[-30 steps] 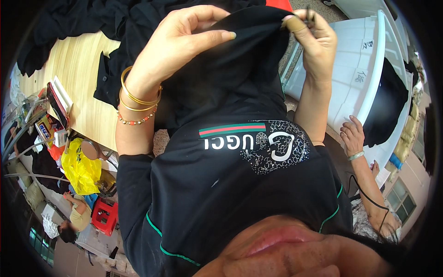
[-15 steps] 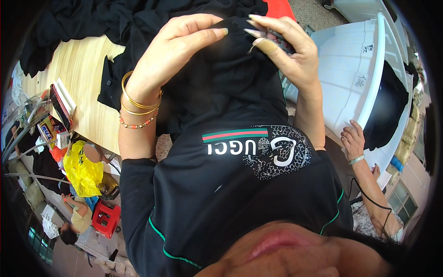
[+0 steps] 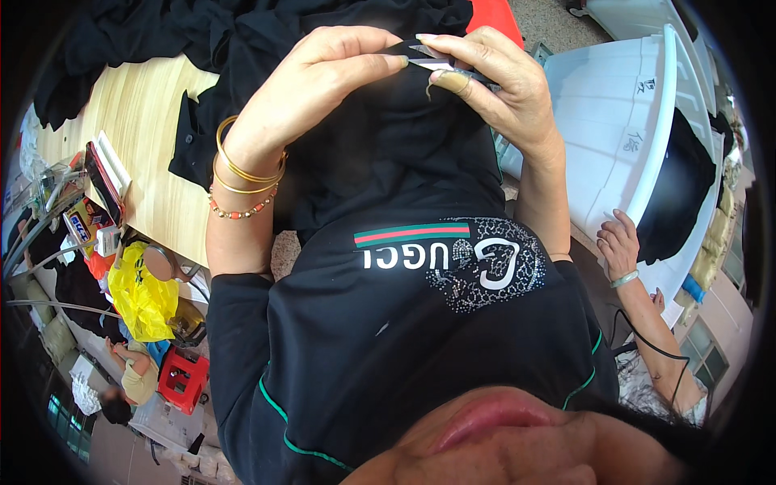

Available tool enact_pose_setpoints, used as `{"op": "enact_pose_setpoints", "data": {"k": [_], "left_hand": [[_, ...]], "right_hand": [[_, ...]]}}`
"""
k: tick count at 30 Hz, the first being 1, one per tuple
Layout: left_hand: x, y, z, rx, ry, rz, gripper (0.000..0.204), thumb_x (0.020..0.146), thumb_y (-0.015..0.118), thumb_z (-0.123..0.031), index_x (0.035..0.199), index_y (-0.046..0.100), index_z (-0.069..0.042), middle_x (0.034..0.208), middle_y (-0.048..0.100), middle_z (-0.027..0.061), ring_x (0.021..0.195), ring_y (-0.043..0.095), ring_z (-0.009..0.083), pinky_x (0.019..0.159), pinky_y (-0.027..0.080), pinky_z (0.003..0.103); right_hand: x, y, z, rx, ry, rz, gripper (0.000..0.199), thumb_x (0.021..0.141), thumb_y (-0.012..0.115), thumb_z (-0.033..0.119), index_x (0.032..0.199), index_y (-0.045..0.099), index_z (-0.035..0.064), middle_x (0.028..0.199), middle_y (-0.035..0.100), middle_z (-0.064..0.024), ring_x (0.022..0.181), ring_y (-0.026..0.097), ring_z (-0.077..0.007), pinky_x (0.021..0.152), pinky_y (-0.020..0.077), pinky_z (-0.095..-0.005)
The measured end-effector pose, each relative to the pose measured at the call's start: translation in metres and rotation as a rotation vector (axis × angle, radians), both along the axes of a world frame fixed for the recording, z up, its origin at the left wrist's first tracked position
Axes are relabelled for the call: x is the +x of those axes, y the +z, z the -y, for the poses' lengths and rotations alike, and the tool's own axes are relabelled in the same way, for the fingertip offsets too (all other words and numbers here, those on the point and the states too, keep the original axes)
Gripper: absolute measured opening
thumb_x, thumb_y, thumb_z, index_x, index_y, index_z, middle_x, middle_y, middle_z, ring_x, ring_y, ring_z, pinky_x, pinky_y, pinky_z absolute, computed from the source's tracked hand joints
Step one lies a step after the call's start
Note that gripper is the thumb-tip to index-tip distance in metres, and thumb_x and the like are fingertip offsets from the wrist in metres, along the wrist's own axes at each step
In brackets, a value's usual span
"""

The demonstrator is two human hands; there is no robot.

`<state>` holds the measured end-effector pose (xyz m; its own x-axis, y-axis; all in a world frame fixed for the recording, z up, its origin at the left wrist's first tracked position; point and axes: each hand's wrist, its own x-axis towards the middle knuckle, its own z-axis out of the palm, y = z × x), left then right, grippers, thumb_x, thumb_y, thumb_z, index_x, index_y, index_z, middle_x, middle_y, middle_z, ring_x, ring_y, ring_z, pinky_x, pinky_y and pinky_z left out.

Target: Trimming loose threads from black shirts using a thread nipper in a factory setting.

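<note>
Black cloth hangs from my raised hands and drapes down in front of my shirt. My left hand is closed in a pinch on its upper edge. In my right hand is a pair of small thread snips, blades pointing left and parted. Their tips are close to my left thumb and fingertips, by the cloth's edge. A tan cover wraps my right thumb, with a thin strand hanging beside it. I cannot make out whether the blades touch the cloth.
On the left, a wooden table carries more black garments. Beyond its near edge are a yellow plastic bag and a red stool. White tubs stand at right, where another person's hand rests near the rim.
The snips' blades have spread apart and their tips now reach my left fingertips. My left hand has shifted slightly right, and the button seen on the cloth between my hands is now hidden.
</note>
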<state>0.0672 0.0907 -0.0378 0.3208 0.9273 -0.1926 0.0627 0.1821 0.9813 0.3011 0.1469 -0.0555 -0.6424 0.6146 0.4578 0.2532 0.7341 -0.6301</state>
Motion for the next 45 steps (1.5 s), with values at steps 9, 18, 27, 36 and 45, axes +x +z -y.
{"op": "enact_pose_setpoints", "data": {"k": [9,18,27,36,45], "left_hand": [[0.0,0.0,-0.001,-0.003,-0.022,0.01,0.026,0.093,0.061,-0.008,0.117,0.063,0.002,0.103,0.069,0.0075,0.098,0.065,0.0125,0.09,0.048,0.022],[0.001,-0.003,0.0,0.018,-0.056,0.044,0.024,0.093,0.059,-0.01,0.113,0.064,0.002,0.098,0.068,0.0034,0.092,0.061,0.0084,0.085,0.046,0.02],[0.003,-0.016,-0.001,-0.014,-0.029,0.113,0.024,0.094,0.058,-0.009,0.114,0.065,0.001,0.1,0.067,0.0025,0.095,0.06,0.0086,0.09,0.043,0.02],[0.005,-0.011,-0.005,-0.032,-0.057,0.107,0.024,0.095,0.057,-0.01,0.113,0.065,0.003,0.099,0.066,0.0005,0.093,0.058,0.0065,0.088,0.042,0.019],[-0.009,0.04,-0.003,0.62,-0.31,-0.82,0.022,0.077,0.075,-0.008,0.096,0.068,0.001,0.085,0.066,0.0105,0.08,0.061,0.0235,0.075,0.047,0.031]], "right_hand": [[0.0,0.003,-0.002,0.058,0.019,0.025,0.031,0.077,0.076,0.016,0.107,0.073,0.0134,0.068,0.054,-0.001,0.058,0.051,-0.0115,0.052,0.0405,-0.0261],[0.002,-0.007,0.0,0.013,0.01,-0.03,0.028,0.078,0.075,0.017,0.106,0.072,0.0114,0.067,0.056,-0.0016,0.058,0.054,-0.0123,0.052,0.0418,-0.0255],[0.008,-0.006,0.006,-0.13,0.042,-0.031,0.032,0.081,0.072,0.006,0.112,0.068,0.003,0.076,0.058,-0.0034,0.067,0.052,-0.0117,0.059,0.0402,-0.0251],[0.006,-0.01,0.001,-0.126,0.081,-0.1,0.03,0.084,0.07,0.007,0.113,0.068,0.0026,0.077,0.059,-0.0039,0.065,0.054,-0.0128,0.058,0.0412,-0.026],[0.054,-0.016,-0.006,-0.36,-0.235,-0.31,0.029,0.09,0.064,0.005,0.118,0.063,-0.0028,0.111,0.066,-0.0083,0.1,0.061,-0.0117,0.089,0.0454,-0.0237]]}}
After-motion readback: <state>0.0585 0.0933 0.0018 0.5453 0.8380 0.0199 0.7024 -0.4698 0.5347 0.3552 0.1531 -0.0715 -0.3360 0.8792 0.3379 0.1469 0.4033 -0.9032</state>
